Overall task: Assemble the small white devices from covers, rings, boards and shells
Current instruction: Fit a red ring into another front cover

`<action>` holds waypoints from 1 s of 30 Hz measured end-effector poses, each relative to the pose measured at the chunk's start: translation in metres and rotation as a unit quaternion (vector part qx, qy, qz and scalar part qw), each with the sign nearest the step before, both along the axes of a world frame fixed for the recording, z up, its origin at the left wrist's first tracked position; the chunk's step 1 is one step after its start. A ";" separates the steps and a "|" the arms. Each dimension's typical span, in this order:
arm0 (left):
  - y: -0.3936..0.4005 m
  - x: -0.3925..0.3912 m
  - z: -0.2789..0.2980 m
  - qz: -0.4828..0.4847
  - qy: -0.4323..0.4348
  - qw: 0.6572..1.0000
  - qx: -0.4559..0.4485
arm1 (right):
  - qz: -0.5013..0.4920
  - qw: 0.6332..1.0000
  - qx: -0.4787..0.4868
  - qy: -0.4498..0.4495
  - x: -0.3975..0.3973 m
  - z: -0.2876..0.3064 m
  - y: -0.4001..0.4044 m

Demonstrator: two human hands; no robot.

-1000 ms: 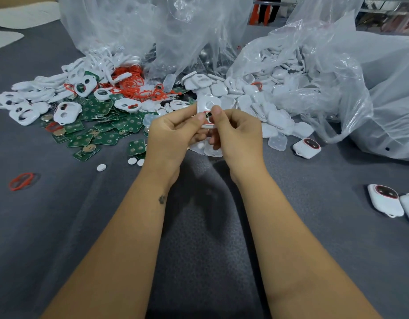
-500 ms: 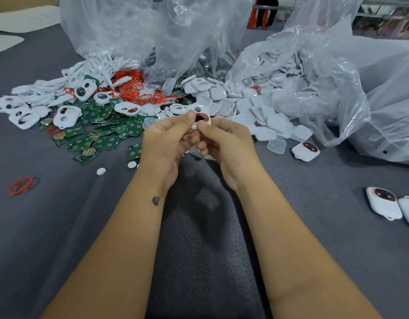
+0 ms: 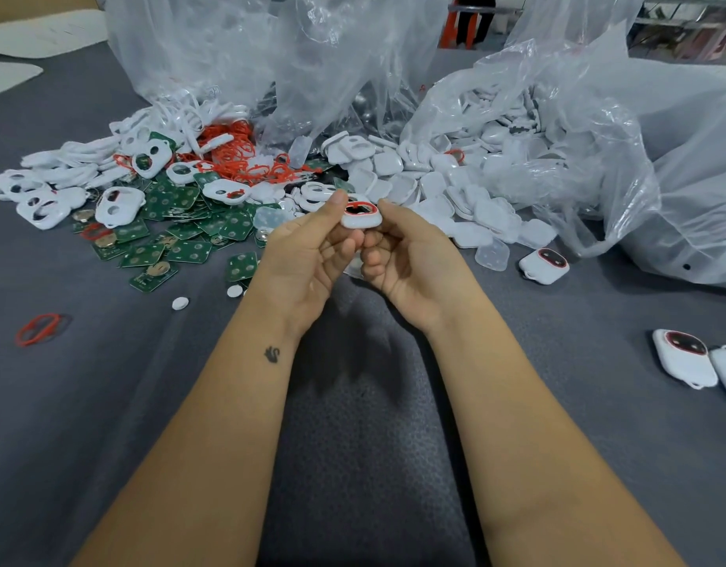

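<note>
Both hands hold one small white cover (image 3: pixel 361 216) with a red ring set in its opening, above the grey table. My left hand (image 3: pixel 308 255) pinches its left end between thumb and fingers. My right hand (image 3: pixel 410 255) pinches its right end. White covers (image 3: pixel 120 204) lie in a heap at the far left, red rings (image 3: pixel 238 155) behind them, green boards (image 3: pixel 181 239) in front. White shells (image 3: pixel 434 186) spill from a clear bag at the right.
Finished white devices lie at right: one (image 3: pixel 544 264) near the bag, two (image 3: pixel 685 362) by the right edge. A loose red ring (image 3: pixel 38 330) lies at left. Small white discs (image 3: pixel 180 303) lie near the boards. Large clear plastic bags (image 3: pixel 598 128) stand behind.
The cover has been turned in my fingers, so its opening with the red ring now faces up. Both hands have rolled palm-up and sit slightly lower over the table.
</note>
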State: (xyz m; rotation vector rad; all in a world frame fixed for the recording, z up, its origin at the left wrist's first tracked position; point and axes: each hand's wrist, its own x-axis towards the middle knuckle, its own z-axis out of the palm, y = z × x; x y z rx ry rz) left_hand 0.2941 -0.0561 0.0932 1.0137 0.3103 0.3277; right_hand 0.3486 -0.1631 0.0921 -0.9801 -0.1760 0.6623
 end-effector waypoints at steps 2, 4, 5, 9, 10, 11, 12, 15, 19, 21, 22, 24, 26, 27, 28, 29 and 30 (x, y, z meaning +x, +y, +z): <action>0.000 0.000 -0.001 -0.004 -0.010 1.000 0.005 | -0.007 1.000 0.006 0.001 0.000 -0.001 0.000; -0.001 0.000 -0.002 -0.008 -0.022 1.000 0.014 | -0.029 1.000 0.001 -0.010 0.001 -0.002 0.001; -0.001 0.000 -0.002 -0.004 -0.024 0.999 0.021 | -0.040 0.999 -0.004 -0.018 0.001 -0.002 0.001; -0.003 0.001 -0.005 0.023 -0.022 0.997 0.065 | -0.063 0.994 -0.047 -0.077 -0.001 -0.003 0.002; -0.003 0.001 -0.005 0.026 -0.022 0.996 0.078 | -0.068 0.990 -0.065 -0.101 -0.002 -0.003 0.002; -0.004 0.001 -0.005 0.029 -0.020 0.995 0.090 | -0.074 0.986 -0.082 -0.123 -0.004 -0.003 0.002; -0.004 0.001 -0.005 0.033 -0.016 0.995 0.096 | -0.083 0.981 -0.097 -0.145 -0.005 -0.003 0.002; -0.005 0.004 -0.006 0.053 -0.002 0.992 0.111 | -0.138 0.939 -0.179 -0.258 -0.011 -0.003 0.006; -0.008 0.005 -0.005 0.000 -0.032 0.999 0.042 | -0.185 0.819 -0.316 -0.443 -0.020 -0.008 0.008; -0.008 0.004 -0.006 -0.035 -0.044 0.998 0.031 | -0.157 0.772 -0.355 -0.503 -0.022 -0.011 0.009; -0.009 0.004 -0.007 -0.028 -0.044 0.997 0.051 | -0.143 0.764 -0.357 -0.519 -0.023 -0.011 0.010; -0.009 0.004 -0.007 0.040 -0.032 0.995 0.081 | -0.124 0.762 -0.344 -0.535 -0.025 -0.011 0.011; -0.004 0.005 -0.003 0.128 -0.026 0.989 0.066 | -0.132 0.767 -0.330 -0.535 -0.026 -0.012 0.013; 0.001 0.006 -0.002 0.162 -0.023 0.985 0.049 | -0.145 0.772 -0.327 -0.525 -0.026 -0.012 0.013; 0.006 0.006 -0.001 0.181 -0.022 0.983 0.030 | -0.158 0.778 -0.327 -0.513 -0.026 -0.012 0.012; 0.010 0.006 0.000 0.189 -0.020 0.982 0.020 | -0.166 0.781 -0.328 -0.504 -0.025 -0.012 0.011; 0.012 0.006 0.000 0.186 -0.022 0.982 0.014 | -0.171 0.782 -0.333 -0.499 -0.024 -0.011 0.010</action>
